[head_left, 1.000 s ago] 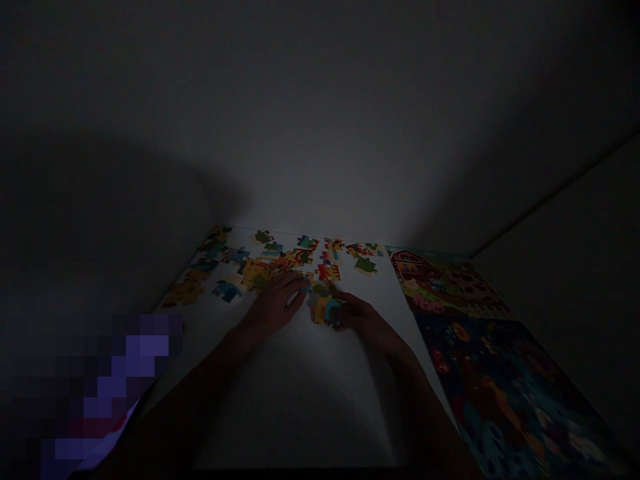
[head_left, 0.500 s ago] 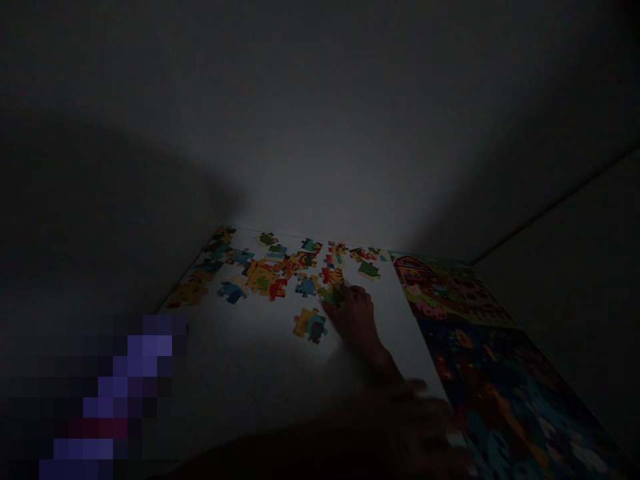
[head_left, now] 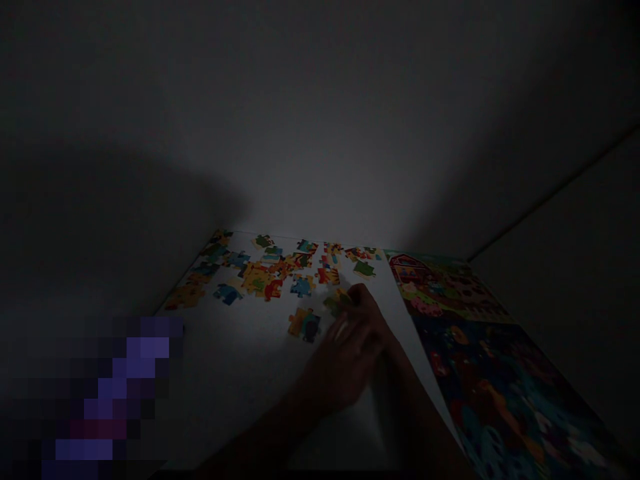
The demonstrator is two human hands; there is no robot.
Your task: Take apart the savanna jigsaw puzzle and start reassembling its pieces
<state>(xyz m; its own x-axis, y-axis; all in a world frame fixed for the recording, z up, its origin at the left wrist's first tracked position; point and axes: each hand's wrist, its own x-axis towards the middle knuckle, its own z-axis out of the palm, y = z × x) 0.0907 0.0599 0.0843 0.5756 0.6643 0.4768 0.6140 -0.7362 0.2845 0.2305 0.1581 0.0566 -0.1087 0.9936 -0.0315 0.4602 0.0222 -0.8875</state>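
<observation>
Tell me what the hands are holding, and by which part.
The right hand touches a green jigsaw piece at its edge; grip unclear. The left hand shows nothing held.

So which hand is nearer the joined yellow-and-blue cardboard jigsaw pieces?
Left. The left hand is just right of and below the yellow-and-blue cardboard jigsaw pieces, apparently not touching them; the right hand is farther right.

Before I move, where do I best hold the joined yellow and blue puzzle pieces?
Pinch the joined yellow and blue puzzle pieces at their near edge, coming from the left: they lie flat on the white surface, and that side looks free.
</observation>
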